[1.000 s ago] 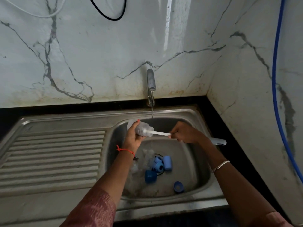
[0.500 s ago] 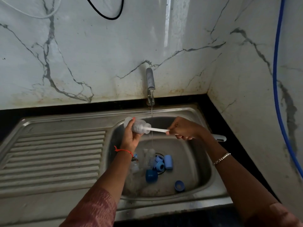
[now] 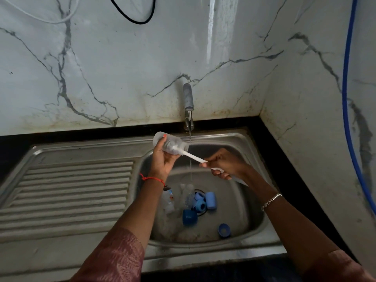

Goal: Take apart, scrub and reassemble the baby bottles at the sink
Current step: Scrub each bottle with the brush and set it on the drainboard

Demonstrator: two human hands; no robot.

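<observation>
Gripping a clear bottle (image 3: 173, 143), the left hand (image 3: 162, 162) curls round it; the right hand (image 3: 225, 165) clasps a white brush (image 3: 194, 157) entering its mouth, above blue caps (image 3: 210, 200) in the sink (image 3: 247, 202).

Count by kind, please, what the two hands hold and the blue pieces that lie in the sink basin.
clear baby bottle, in the left hand: 1
white bottle brush, in the right hand: 1
blue bottle parts, in the sink basin: 5
Total: 7

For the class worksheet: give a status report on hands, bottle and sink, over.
Left hand grips clear bottle; right hand holds bottle brush, head inside. Tap running. Blue caps loose in sink, nothing blocking.
</observation>
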